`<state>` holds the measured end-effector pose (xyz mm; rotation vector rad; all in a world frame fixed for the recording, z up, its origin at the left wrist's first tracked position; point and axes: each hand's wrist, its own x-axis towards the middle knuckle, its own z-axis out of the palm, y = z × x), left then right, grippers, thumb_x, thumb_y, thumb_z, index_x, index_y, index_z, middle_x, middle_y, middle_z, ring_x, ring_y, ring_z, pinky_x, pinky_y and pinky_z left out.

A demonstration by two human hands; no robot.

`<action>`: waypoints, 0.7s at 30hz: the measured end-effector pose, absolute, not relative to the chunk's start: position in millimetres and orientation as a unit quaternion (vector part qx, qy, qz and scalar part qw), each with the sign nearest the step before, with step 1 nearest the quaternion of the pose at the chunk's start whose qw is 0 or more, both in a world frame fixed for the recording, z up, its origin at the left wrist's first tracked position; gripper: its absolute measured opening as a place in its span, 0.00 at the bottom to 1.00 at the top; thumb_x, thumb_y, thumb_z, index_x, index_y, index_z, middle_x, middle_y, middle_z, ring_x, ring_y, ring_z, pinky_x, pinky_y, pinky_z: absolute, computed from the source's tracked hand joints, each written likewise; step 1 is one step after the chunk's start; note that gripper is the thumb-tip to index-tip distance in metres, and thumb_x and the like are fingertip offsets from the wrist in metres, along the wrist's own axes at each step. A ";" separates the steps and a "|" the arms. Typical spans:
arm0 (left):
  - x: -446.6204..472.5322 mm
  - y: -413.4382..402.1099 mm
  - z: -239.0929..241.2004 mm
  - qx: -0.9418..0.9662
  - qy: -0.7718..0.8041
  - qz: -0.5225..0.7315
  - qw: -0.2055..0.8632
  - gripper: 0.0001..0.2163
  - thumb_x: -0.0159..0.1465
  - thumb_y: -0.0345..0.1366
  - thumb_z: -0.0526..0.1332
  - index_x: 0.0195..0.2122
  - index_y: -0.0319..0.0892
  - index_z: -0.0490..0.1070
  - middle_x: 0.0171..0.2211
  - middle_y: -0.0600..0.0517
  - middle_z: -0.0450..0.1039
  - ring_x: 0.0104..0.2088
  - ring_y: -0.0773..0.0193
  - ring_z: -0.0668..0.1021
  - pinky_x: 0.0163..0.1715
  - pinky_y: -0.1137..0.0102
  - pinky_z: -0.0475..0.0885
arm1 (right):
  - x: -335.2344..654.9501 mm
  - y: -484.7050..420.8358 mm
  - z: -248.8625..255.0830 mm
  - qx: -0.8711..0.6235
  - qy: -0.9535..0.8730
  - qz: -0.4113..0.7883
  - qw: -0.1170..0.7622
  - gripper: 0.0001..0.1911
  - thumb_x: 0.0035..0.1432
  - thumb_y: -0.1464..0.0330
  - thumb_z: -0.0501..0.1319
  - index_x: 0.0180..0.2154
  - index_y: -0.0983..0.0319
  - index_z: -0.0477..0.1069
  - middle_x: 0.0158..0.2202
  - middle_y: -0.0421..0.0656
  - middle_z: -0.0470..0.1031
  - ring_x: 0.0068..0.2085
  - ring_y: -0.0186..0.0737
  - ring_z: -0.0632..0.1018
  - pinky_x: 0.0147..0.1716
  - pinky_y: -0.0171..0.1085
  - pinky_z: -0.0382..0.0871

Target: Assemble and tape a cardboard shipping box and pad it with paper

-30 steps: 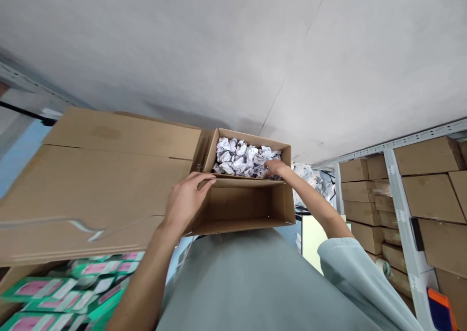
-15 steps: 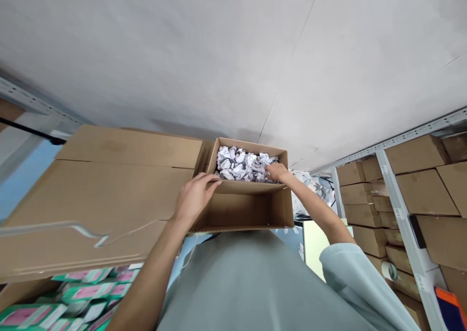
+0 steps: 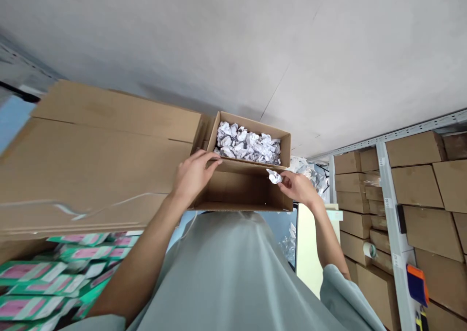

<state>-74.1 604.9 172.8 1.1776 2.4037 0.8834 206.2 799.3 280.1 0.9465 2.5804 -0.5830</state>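
Observation:
An open cardboard box [image 3: 233, 195] stands in front of me, with a divider across its middle. The far compartment holds several crumpled white paper balls [image 3: 248, 146]; the near compartment shows bare cardboard. My left hand [image 3: 193, 175] rests on the divider's left end, fingers curled over its edge. My right hand [image 3: 297, 187] is at the box's right side, pinching one crumpled paper ball [image 3: 274, 176] just above the near compartment.
A large flat cardboard sheet [image 3: 98, 156] lies to the left of the box. Green and pink packets [image 3: 47, 277] are piled at lower left. Metal shelving [image 3: 388, 195] with stacked cardboard boxes fills the right. More crumpled paper [image 3: 306, 168] lies behind the box.
My right hand has drawn back from the far compartment with one paper ball pinched in it. My left hand has stayed on the divider.

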 end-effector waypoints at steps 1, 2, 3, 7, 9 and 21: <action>-73.5 603.8 172.5 0.411 0.844 0.307 0.160 0.12 0.75 0.44 0.61 0.50 0.50 0.84 0.52 0.48 0.83 0.49 0.50 0.84 0.45 0.64 0.74 | 208.4 792.8 278.6 0.340 0.901 -0.200 0.180 0.13 0.73 0.65 0.64 0.55 0.58 0.78 0.38 0.40 0.87 0.40 0.44 0.86 0.40 0.36 0.67; -73.1 602.7 172.1 0.410 0.845 0.304 0.159 0.11 0.75 0.43 0.62 0.50 0.50 0.84 0.52 0.48 0.83 0.49 0.50 0.84 0.45 0.64 0.73 | 209.0 787.7 277.0 0.349 0.897 -0.191 0.195 0.13 0.73 0.65 0.64 0.56 0.58 0.78 0.39 0.41 0.88 0.41 0.44 0.86 0.40 0.36 0.67; -72.8 601.9 171.8 0.410 0.847 0.302 0.156 0.11 0.75 0.43 0.62 0.50 0.50 0.84 0.52 0.48 0.84 0.49 0.50 0.84 0.45 0.64 0.73 | 208.5 783.9 275.8 0.357 0.893 -0.180 0.208 0.13 0.73 0.65 0.63 0.56 0.58 0.78 0.41 0.41 0.88 0.43 0.45 0.86 0.40 0.36 0.67; -73.1 600.5 170.6 0.416 0.846 0.298 0.148 0.11 0.76 0.44 0.62 0.50 0.51 0.83 0.52 0.49 0.84 0.49 0.51 0.84 0.43 0.64 0.73 | 202.0 777.7 275.2 0.370 0.882 -0.136 0.257 0.14 0.75 0.64 0.62 0.58 0.57 0.76 0.45 0.44 0.89 0.47 0.47 0.87 0.42 0.37 0.69; -73.3 600.8 170.3 0.419 0.845 0.298 0.147 0.11 0.76 0.44 0.62 0.50 0.50 0.83 0.51 0.49 0.84 0.48 0.51 0.85 0.42 0.64 0.72 | 199.1 777.3 276.4 0.364 0.880 -0.118 0.280 0.14 0.76 0.63 0.61 0.59 0.58 0.76 0.49 0.47 0.88 0.50 0.48 0.87 0.43 0.37 0.70; -70.9 599.4 170.0 0.425 0.837 0.315 0.137 0.09 0.76 0.42 0.63 0.49 0.50 0.83 0.51 0.49 0.85 0.49 0.51 0.86 0.42 0.64 0.74 | 134.8 809.1 285.4 0.296 0.918 -0.050 0.258 0.15 0.79 0.63 0.57 0.59 0.58 0.76 0.56 0.52 0.86 0.58 0.55 0.85 0.53 0.44 0.76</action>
